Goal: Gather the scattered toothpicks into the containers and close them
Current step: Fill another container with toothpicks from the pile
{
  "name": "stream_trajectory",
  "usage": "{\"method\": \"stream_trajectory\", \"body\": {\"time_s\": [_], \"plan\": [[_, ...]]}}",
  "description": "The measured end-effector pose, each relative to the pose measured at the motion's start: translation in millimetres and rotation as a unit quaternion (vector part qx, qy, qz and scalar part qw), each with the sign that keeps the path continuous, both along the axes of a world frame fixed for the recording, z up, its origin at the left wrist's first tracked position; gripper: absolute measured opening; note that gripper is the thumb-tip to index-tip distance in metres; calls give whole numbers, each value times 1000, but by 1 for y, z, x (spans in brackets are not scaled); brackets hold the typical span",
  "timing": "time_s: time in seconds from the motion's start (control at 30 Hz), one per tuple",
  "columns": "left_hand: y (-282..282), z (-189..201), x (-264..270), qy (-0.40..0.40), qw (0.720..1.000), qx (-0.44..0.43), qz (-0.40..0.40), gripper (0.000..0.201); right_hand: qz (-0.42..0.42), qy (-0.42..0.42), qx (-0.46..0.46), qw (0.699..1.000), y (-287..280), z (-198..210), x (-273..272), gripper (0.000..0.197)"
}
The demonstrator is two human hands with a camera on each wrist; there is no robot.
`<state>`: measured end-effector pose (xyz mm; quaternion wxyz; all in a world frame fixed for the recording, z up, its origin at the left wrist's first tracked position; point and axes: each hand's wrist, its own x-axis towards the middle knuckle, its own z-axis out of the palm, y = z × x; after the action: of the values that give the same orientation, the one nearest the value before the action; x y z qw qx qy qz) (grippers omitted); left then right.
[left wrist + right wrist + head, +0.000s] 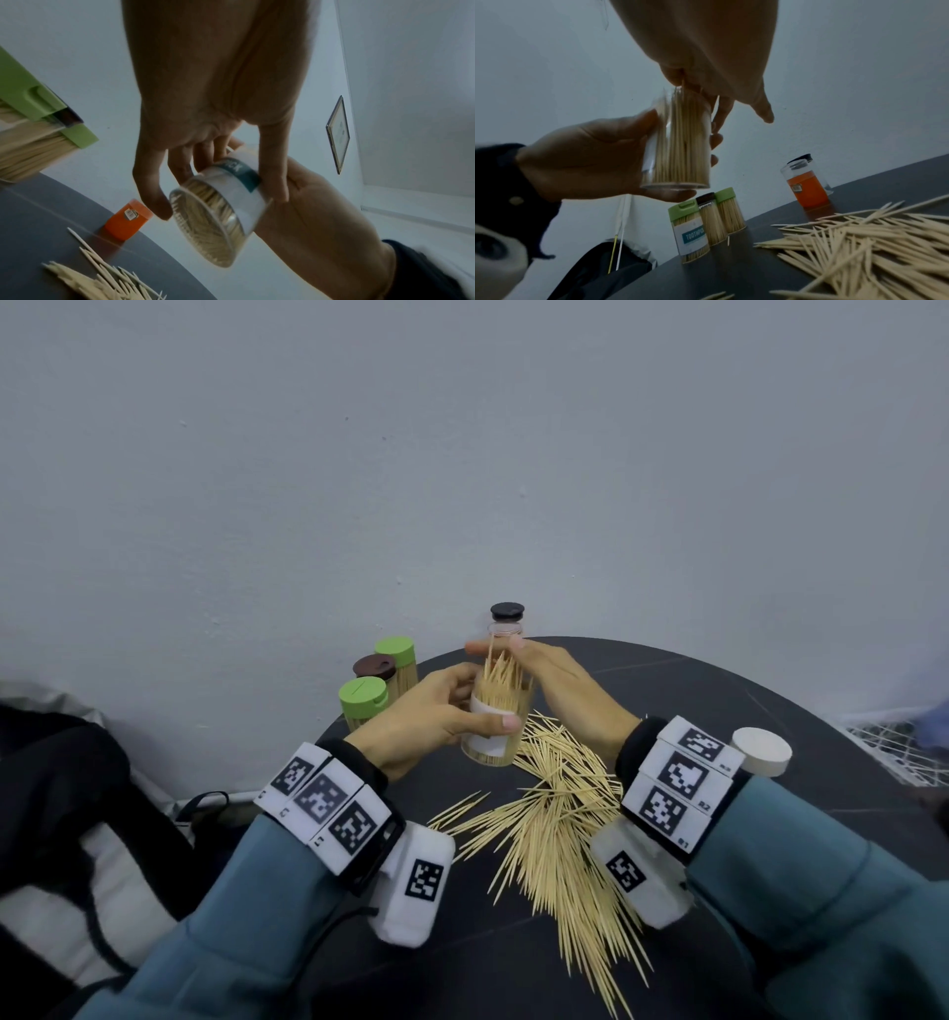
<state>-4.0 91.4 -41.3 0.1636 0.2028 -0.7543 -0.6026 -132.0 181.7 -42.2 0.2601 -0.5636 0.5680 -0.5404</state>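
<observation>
A clear toothpick container (492, 731) with a white label is lifted off the dark round table (693, 690); my left hand (452, 711) grips its body, thumb across the label. Its top is open and toothpicks stick out. My right hand (518, 652) sits over the mouth and pinches a few upright toothpicks (681, 89) at their tips. In the left wrist view my fingers (154, 194) wrap the container (218, 213), seen from its base. A large pile of scattered toothpicks (560, 839) lies on the table below my wrists. A white lid (761, 752) rests at the right.
Three closed containers stand at the table's left edge: two with green lids (362, 698) (395, 652), one with a brown lid (374, 667). An orange-labelled container with a black lid (507, 614) stands behind my hands. A dark bag (61, 788) lies to the left, a wall behind.
</observation>
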Motion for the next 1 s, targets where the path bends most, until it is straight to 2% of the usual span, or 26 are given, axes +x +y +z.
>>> {"method": "stream_trajectory", "body": {"time_s": [0.13, 0.3, 0.4, 0.47, 0.53, 0.6, 0.67, 0.77, 0.83, 1.0], "plan": [[2, 0, -1, -3, 1000, -1, 3, 41, 2, 31, 29, 999, -2, -1, 1, 43], [-1, 1, 1, 18, 1000, 24, 4, 38, -13, 115, 64, 991, -3, -6, -11, 49], [4, -1, -3, 4, 1000, 10, -17, 37, 10, 87, 85, 993, -1, -4, -11, 42], [4, -1, -4, 8, 1000, 17, -12, 36, 10, 98, 89, 991, 0, -4, -9, 45], [2, 0, -4, 20, 999, 26, 6, 37, -23, 114, 68, 991, 2, -1, -10, 52], [-1, 1, -3, 19, 999, 22, 15, 38, -51, 97, 35, 993, 5, 5, -13, 47], [-3, 1, -2, 12, 1000, 18, 12, 38, -29, 95, 24, 995, 8, 12, -13, 45], [-4, -1, -2, 9, 1000, 11, 14, 40, 25, 185, 93, 978, 11, 13, -7, 46], [-6, -2, -2, 11, 1000, 10, 23, 41, 33, 251, 115, 961, 11, 7, -5, 46], [-14, -4, 0, 23, 998, 17, 58, 42, 22, 264, 109, 958, 15, 7, -8, 44]]}}
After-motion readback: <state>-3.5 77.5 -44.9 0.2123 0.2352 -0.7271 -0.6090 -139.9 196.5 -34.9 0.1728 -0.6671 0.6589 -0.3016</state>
